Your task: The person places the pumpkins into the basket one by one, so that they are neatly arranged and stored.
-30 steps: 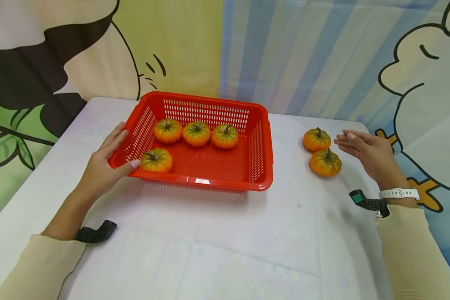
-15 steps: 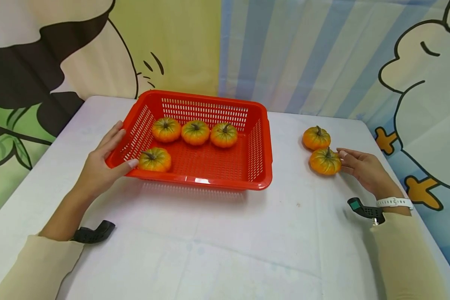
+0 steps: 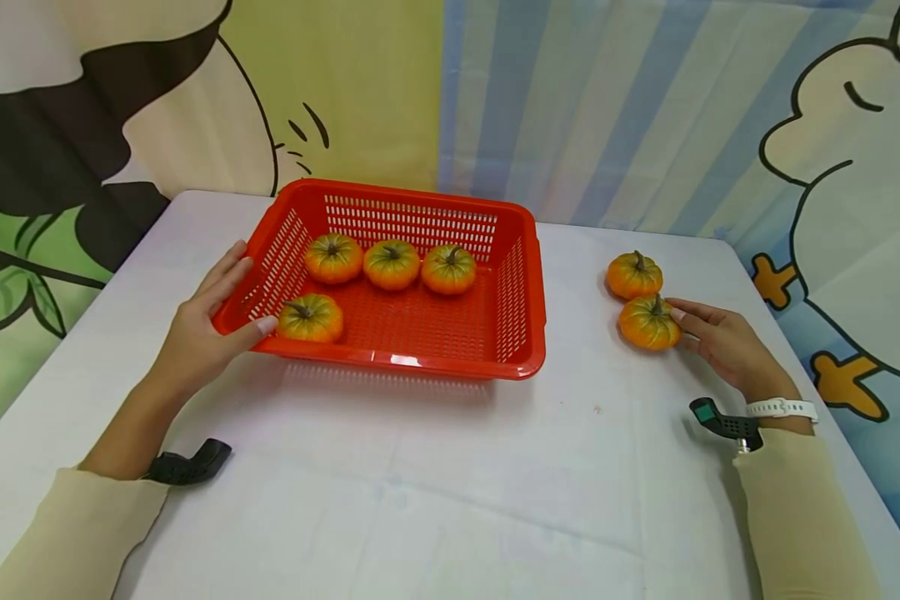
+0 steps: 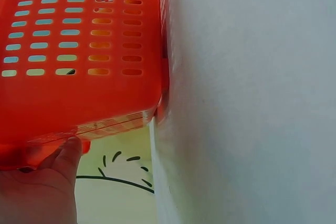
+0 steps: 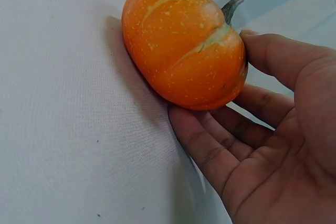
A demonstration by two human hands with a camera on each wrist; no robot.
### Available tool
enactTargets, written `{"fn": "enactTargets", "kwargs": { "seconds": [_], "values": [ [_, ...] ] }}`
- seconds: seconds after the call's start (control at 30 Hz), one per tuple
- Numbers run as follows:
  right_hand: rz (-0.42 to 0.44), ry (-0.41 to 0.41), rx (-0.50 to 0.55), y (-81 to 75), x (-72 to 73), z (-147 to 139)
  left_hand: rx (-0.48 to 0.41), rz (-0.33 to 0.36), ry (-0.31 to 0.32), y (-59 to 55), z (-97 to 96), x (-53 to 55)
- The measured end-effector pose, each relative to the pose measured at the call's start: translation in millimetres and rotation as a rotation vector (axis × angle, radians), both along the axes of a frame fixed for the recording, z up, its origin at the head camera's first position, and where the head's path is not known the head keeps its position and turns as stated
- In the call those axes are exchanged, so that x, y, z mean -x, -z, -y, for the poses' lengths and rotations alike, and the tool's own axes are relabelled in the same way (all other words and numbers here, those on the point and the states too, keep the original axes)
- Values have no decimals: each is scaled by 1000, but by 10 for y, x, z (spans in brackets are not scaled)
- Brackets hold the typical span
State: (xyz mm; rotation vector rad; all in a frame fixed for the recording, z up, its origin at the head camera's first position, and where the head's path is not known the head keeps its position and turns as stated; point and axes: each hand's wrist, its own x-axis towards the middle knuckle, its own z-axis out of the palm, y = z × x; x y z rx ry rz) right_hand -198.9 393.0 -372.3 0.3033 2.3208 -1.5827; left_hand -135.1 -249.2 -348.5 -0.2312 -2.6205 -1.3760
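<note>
My left hand [image 3: 206, 321] holds the left end of a red plastic basket [image 3: 420, 360], thumb over the front rim and fingers along the left side. In the left wrist view, the fingers [image 4: 68, 156] reach under the rim of the slotted basket wall [image 4: 94, 93]. Several small orange-and-green pumpkins [image 3: 392, 265] sit inside. To the right of the basket, my right hand [image 3: 727, 346] pinches the nearer of two pumpkins [image 3: 648, 323]. The right wrist view has this pumpkin [image 5: 184, 45] between thumb and fingers, low against the white cloth. Its stem points away.
Just behind the pinched pumpkin lies another pumpkin [image 3: 633, 275], close against it. A white cloth [image 3: 435, 483] covers the table. Behind the table hangs a cartoon-printed curtain [image 3: 555, 117]. Both wrists carry black camera mounts [image 3: 191, 463].
My right hand has come down and toward me from beside the far pumpkin, and its thumb and fingers have closed on the nearer one. The left hand stays on the basket.
</note>
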Motion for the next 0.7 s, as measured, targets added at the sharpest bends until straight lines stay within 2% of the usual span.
{"fn": "enactTargets", "kwargs": {
  "seconds": [0.37,0.7],
  "values": [
    [3,-38,-116,-40,11,27,11,2,-7,-3,-1,2],
    [4,-16,-99,-46,-22,25,35,-9,-13,-9,3,8]
  ]
}}
